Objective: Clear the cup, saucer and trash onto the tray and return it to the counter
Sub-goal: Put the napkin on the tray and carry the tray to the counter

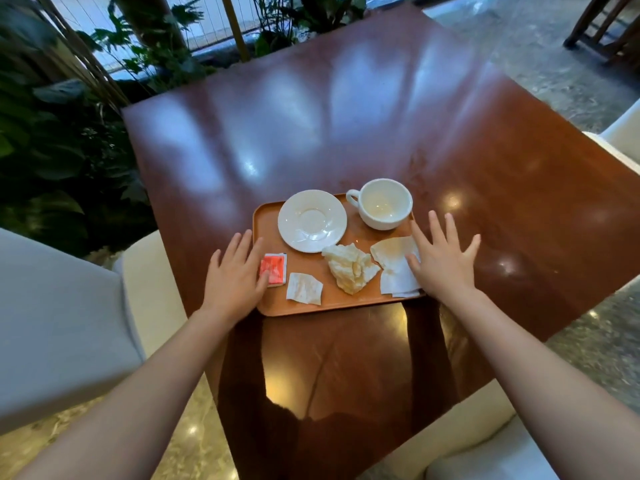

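An orange tray [360,242] lies on the dark wooden table [346,116]. On it stand a white saucer [312,220] at the back left and an empty white cup [382,203] at the back right. A red sachet [275,268], a small torn paper [303,287], a crumpled napkin [350,268] and a stained flat napkin [394,268] lie along its front. My left hand [235,271] hovers open over the tray's left edge, its thumb at the red sachet. My right hand [441,259] is spread open at the right edge, thumb over the flat napkin.
White upholstered chairs stand at the left [62,323], at the lower right [485,441] and at the right edge [623,133]. Green plants [62,133] fill the space behind the table's left side. A wooden chair's legs [602,26] show at the top right on the stone floor.
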